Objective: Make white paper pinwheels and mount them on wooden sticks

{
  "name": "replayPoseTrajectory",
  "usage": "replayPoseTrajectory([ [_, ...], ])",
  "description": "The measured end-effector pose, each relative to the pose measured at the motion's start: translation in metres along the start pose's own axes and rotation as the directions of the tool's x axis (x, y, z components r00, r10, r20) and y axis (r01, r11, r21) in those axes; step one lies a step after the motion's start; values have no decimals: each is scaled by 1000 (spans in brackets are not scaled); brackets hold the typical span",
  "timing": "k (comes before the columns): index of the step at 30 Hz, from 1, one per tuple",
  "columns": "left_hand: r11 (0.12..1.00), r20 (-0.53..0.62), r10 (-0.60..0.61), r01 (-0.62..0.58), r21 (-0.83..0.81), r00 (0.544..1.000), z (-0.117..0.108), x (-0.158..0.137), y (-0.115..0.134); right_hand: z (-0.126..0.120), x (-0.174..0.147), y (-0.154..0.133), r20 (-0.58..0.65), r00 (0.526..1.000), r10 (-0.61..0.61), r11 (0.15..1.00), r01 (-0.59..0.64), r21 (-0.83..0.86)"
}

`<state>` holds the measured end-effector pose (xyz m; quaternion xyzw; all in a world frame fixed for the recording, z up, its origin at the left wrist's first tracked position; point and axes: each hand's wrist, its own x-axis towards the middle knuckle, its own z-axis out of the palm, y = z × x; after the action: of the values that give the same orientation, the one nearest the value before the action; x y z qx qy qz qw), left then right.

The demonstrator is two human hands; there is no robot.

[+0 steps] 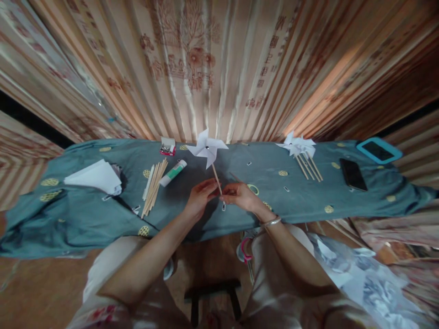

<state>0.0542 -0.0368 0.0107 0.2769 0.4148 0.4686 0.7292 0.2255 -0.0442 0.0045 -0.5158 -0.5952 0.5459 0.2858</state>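
A white paper pinwheel (pixel 215 148) on a thin wooden stick stands tilted in front of me, its four-bladed head up and away. My right hand (pixel 242 195) pinches the stick's lower end between thumb and fingertips. Higher up the same stick, the fingers of my left hand (pixel 201 197) close around it from the left. Partly covered by my right hand, scissors (pixel 253 189) with a yellow-green handle lie on the cloth. Left of my hands are a glue stick (pixel 173 173), a bundle of wooden sticks (pixel 155 188) and an open small box (pixel 168 146) of metal pins.
Several finished pinwheels (pixel 303 148) lie at the right on the blue-green tablecloth (pixel 308 196). Beyond them are a black phone (pixel 353 174) and a blue-framed tablet (pixel 379 150). Folded white paper (pixel 94 177) is stacked at the left. A curtain (pixel 219 68) hangs behind; a plastic bag (pixel 370 283) sits lower right.
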Motion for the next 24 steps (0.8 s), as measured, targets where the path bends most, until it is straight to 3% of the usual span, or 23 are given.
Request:
replayPoseTrajectory([
  [4, 1000, 11, -17, 17, 24, 1000, -1, -3, -2, -23, 0, 11, -163, 987, -13, 943, -42, -329],
  [8, 999, 31, -47, 46, 30, 998, -1, -7, -5, -63, -15, 24, -307, 952, 19, 874, -165, -457],
  [12, 997, 50, -59, 57, 45, 997, -2, -12, -5, -115, -39, 33, -456, 888, 58, 734, -348, -583],
  [18, 996, 51, -65, 62, 57, 997, -4, -13, -3, -182, -57, 46, -653, 754, 71, 444, -610, -656],
  [24, 996, 41, -74, 71, 59, 996, -5, -10, -5, -216, -51, 66, -735, 671, 100, 251, -732, -634],
])
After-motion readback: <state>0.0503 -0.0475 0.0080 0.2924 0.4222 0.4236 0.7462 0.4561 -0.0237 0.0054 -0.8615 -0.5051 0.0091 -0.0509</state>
